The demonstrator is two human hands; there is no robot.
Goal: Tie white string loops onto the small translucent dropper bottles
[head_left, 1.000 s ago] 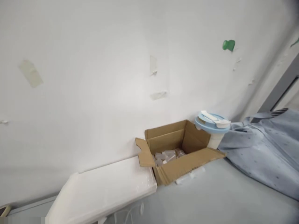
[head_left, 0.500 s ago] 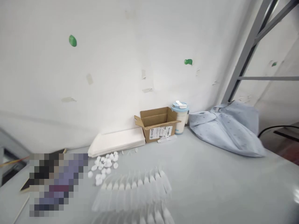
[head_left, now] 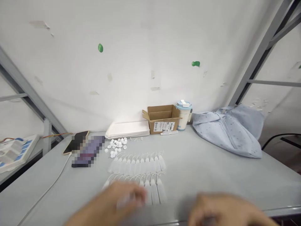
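My left hand (head_left: 119,199) reaches in over the front row of translucent white bottles (head_left: 154,192) with thin looped strands at their tops. Motion smears its bent fingers, and a pale patch shows between thumb and forefinger; whether it grips anything is unclear. At the front edge on the right, my right hand (head_left: 221,208) is blurred too, fingers curled downward and partly cut off by the frame. Behind the front row lies a second row of bottles (head_left: 137,165). Small white caps (head_left: 117,143) are heaped loosely behind that row, to its left.
At the wall stand a stack of white sheets (head_left: 128,129), an open cardboard box (head_left: 164,125) and a blue-lidded cup (head_left: 184,116). A light blue cloth bag (head_left: 228,133) lies right. A dark phone (head_left: 75,142), a blurred-out item (head_left: 88,152) and a white cable (head_left: 50,186) are left.
Both hands have come into view from the bottom. The camera view has shifted left and straightened, so the power strip side and left frame post now show. The bottles look sharper.
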